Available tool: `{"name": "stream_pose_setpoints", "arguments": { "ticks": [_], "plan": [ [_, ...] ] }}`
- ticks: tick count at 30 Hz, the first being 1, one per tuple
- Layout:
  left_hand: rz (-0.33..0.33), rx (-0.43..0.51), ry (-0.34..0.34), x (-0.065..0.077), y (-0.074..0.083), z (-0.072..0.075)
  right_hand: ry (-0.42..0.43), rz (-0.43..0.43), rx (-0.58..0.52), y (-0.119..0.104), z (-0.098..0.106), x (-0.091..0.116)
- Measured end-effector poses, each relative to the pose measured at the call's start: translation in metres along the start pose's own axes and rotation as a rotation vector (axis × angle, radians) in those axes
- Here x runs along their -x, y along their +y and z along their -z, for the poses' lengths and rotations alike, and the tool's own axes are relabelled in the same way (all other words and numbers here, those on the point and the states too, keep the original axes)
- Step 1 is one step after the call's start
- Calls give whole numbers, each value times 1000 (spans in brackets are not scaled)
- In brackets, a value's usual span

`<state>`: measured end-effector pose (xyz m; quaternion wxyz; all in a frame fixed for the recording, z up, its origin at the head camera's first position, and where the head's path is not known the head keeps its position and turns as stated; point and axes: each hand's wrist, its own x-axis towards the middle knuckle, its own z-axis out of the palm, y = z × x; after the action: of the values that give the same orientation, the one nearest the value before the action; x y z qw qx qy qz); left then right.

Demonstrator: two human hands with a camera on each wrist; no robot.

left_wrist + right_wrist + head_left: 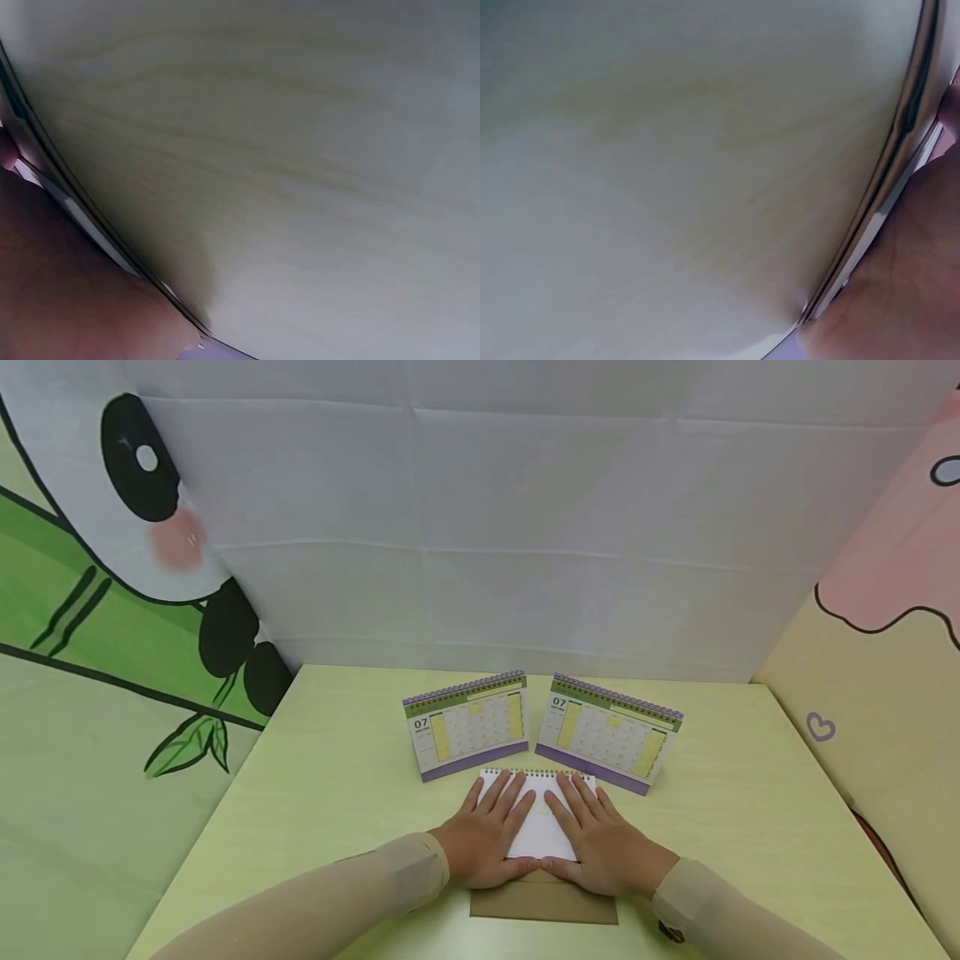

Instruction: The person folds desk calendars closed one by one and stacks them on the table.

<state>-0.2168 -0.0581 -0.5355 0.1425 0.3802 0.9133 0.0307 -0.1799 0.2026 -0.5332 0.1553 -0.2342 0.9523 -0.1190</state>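
Two bare hands, left hand (480, 843) and right hand (603, 847), palms down side by side on a spiral-bound pad (543, 839). Grip spread on both sides: fingers straight, fanned toward the wire binding (536, 772), thumbs pointing inward at the near edge of the white page, tips very close together; touching or not, cannot tell. Nothing pinched.

Pad low in the head view, between the sleeves, lying flat on the pale yellow bench (337, 777), white side up. Brown card (543, 906) showing below the thumbs, probably part of the pad's stand.

Beyond the binding, left calendar (471, 731) and right calendar (609, 732), both apparently propped up, both marked 07, set at opposing angles with a narrow gap between. Foot of right calendar just beside the pad's far corner; contact unclear. Creased white cloth (480, 510) behind.

Wrist views: mostly bare bench, plus thin layered edges close against each hand. Fingertips hard to make out there.

Step in hand, as judged: pressing or smoothing the pad flat. Firmness of pressure not readable. Next move, as judged: calls for lifting both palms evenly, without dragging the page, and for keeping knuckles clear of right calendar.
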Motion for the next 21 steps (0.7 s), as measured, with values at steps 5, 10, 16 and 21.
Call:
{"name": "stream_pose_setpoints", "arguments": {
  "ticks": [5, 10, 16, 21],
  "plan": [
    [-3, 0, 5, -1, -1, -2, -1, -3, 0, 1, -1, -1],
    [-2, 25, 7, -1, -3, -3, -4, -3, -6, 1, -1, -2],
    [5, 60, 5, -4, -6, -5, 2, -4, -6, 3, -2, -3],
    [3, 106, 0, -9, -9, -5, 29, 5, -13, 6, 2, 0]
  ]
}}
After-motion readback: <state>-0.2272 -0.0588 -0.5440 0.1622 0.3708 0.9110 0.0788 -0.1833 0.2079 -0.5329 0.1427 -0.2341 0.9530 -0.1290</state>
